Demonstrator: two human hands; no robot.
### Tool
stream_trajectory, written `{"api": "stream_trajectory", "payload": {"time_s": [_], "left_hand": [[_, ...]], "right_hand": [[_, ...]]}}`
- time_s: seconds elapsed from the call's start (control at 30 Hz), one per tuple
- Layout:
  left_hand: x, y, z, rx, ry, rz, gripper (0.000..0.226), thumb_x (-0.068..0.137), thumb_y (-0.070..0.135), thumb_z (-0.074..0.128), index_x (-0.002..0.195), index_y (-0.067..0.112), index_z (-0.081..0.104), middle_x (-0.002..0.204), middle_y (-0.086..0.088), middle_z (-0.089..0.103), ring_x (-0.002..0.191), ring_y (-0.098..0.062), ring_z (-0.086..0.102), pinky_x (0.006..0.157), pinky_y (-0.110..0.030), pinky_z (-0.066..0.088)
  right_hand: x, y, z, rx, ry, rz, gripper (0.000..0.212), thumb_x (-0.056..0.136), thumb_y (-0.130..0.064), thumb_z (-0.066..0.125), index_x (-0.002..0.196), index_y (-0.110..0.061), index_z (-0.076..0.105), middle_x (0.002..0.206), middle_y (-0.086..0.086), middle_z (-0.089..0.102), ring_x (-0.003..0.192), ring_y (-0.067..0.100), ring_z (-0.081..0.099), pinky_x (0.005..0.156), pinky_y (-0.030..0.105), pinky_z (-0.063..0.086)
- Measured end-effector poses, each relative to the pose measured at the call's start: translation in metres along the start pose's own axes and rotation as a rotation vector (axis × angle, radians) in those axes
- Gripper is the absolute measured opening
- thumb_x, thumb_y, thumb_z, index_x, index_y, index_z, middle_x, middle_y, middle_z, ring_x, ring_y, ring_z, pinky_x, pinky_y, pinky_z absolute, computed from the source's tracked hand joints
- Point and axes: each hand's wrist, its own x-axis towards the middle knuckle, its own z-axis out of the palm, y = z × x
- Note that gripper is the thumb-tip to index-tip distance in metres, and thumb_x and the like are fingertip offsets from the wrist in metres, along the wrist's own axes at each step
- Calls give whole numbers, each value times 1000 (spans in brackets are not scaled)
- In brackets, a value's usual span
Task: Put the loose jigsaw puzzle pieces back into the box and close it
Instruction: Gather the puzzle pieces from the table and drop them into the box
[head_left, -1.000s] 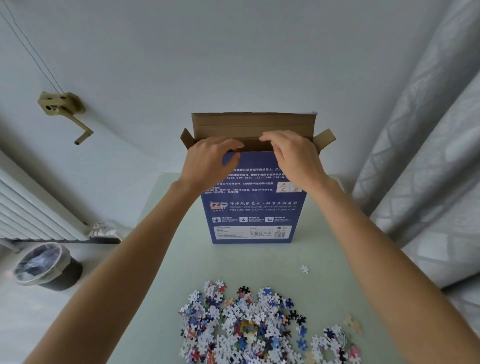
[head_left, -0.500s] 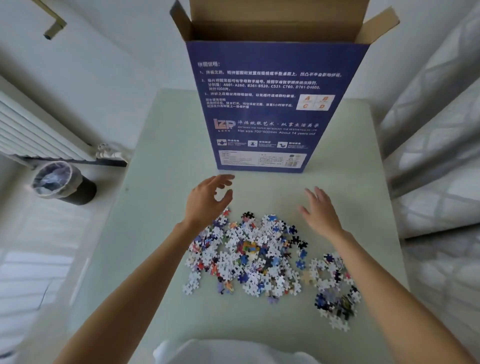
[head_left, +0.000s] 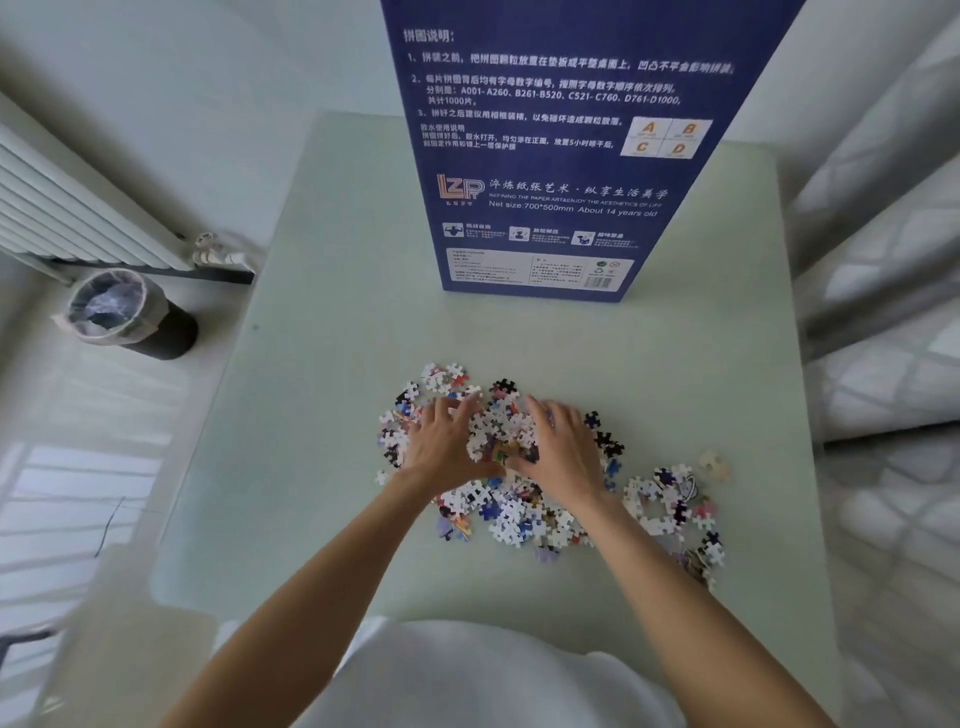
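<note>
Puzzle pieces (head_left: 511, 512) heaped on table (head_left: 311, 415), both hands' fingers (head_left: 457, 410) straight, pressing pile.

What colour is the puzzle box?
The box is dark blue with white print, seen in the head view.

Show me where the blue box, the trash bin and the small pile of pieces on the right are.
blue box (head_left: 550, 171), head view, on its printed front face.
trash bin (head_left: 156, 332), head view, on its dark side wall.
small pile of pieces (head_left: 670, 499), head view, on its middle.
</note>
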Motion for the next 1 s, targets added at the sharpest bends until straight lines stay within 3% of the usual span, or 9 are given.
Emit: {"api": "stream_trajectory", "payload": {"time_s": [0.1, 0.2, 0.5, 0.63, 0.73, 0.8, 0.93, 1.0], "left_hand": [[1, 13, 8, 9, 6, 45, 104, 64, 57, 75, 145, 28, 17, 139, -7, 30, 127, -25, 31, 107, -40, 33], [2, 16, 12, -16, 46, 59, 93, 68, 50, 75, 141, 26, 25, 135, -5, 36, 122, -22, 38, 102, -33, 37], [0, 15, 9, -114, 19, 40, 68, 73, 43, 73, 130, 25, 39, 117, -6, 52, 100, -20, 53, 75, -27, 45], [-1, 13, 8, -106, 37, 60, 69, 75, 49, 69, 133, 24, 39, 123, -5, 48, 105, -19, 50, 81, -27, 46], [-8, 11, 8, -2, 109, 59, 82, 71, 62, 66, 137, 27, 35, 133, -3, 38, 123, -22, 33, 99, -33, 37], [-12, 11, 9, 67, 110, -2, 92, 63, 67, 69, 138, 29, 31, 138, -5, 31, 128, -27, 26, 106, -39, 31], [-16, 13, 13, 14, 61, -83, 94, 62, 62, 73, 138, 31, 29, 140, -6, 27, 130, -27, 23, 98, -40, 43], [-15, 14, 12, -65, 48, -67, 86, 68, 54, 73, 139, 29, 32, 140, -5, 29, 130, -25, 23, 94, -38, 46]], "right_hand": [[-2, -4, 0, 27, 32, 126, 79, 75, -41, 72, 137, -15, 32, 129, 9, 45, 110, 21, 48, 88, 26, 44], [-1, -10, -2, 66, 16, 195, 70, 77, -34, 72, 133, -15, 35, 122, 8, 49, 101, 19, 53, 75, 23, 45], [-1, -8, -1, 140, -11, 151, 49, 83, -23, 68, 128, -16, 50, 113, 2, 57, 94, 15, 55, 75, 19, 44], [-4, 6, -7, 271, 39, 166, 34, 84, -16, 66, 116, -10, 59, 109, 4, 65, 85, 12, 60, 75, 19, 48], [-8, 11, -16, 352, 73, 215, 35, 85, -11, 64, 119, -12, 57, 104, 3, 67, 56, -4, 44, 54, 8, 36], [-10, 12, -20, 407, 110, 240, 33, 85, -9, 63, 118, -13, 57, 97, 2, 67, 46, -4, 38, 43, 10, 32], [-16, 10, -24, 476, 156, 255, 30, 84, -4, 64, 111, -16, 55, 79, -2, 61, 43, 2, 39, 37, 14, 35], [-19, 11, -23, 475, 156, 246, 29, 85, -3, 62, 109, -16, 56, 86, -1, 64, 44, 1, 39, 38, 13, 35]]}}
